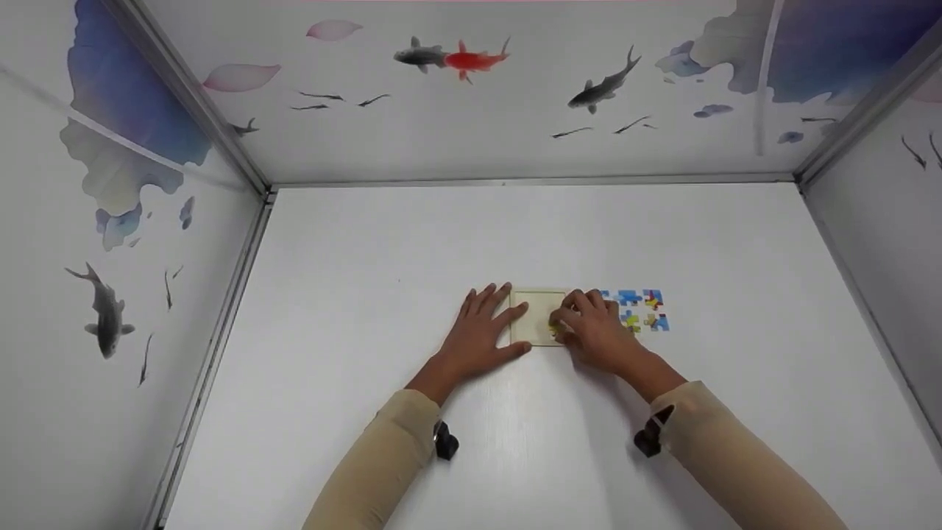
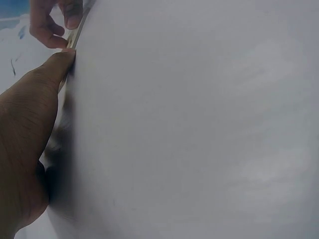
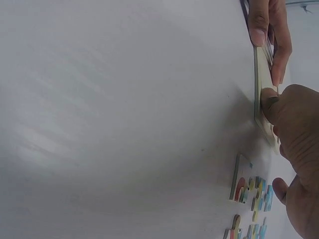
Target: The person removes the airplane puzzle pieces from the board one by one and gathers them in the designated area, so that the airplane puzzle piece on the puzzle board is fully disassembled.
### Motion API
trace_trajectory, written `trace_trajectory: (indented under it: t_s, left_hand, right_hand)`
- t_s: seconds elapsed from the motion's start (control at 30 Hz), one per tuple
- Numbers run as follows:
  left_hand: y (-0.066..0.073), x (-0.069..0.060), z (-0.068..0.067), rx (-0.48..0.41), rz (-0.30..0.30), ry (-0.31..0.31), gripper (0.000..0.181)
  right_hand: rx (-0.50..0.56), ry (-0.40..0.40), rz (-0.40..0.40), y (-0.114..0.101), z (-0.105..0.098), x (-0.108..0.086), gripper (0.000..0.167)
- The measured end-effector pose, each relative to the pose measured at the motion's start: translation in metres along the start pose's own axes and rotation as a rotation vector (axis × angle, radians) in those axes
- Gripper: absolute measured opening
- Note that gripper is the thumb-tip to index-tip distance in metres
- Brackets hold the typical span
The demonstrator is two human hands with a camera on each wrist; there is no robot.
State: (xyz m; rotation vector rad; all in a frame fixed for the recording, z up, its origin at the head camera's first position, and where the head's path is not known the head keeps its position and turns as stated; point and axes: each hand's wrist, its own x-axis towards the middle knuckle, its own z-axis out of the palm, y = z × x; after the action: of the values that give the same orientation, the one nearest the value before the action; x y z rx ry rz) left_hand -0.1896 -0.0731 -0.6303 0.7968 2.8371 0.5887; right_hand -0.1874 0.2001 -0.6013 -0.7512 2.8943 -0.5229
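Observation:
A shallow pale wooden puzzle tray lies flat on the white table. My left hand rests at its left side, fingers spread and fairly straight; the thumb touches the lower left corner and the index finger reaches over the tray. Over the tray's right part, my right hand has its fingers curled, pinching a yellow-green jigsaw piece, mostly hidden under the fingertips. In the right wrist view, the right thumb presses down inside the tray's border. Several loose jigsaw pieces in blue, yellow and red lie right of the tray.
White walls painted with fish and leaves enclose the table at the back and both sides. A metal trim runs along the back edge. Black wrist devices sit at both sleeves.

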Motion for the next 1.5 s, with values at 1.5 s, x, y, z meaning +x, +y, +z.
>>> trace_trajectory:
  t_s: [1.5]
  left_hand:
    - [0.001, 0.001, 0.000, 0.025, -0.010, -0.005, 0.079]
  right_hand:
    - [-0.155, 0.083, -0.198, 0.011, -0.005, -0.014, 0.032]
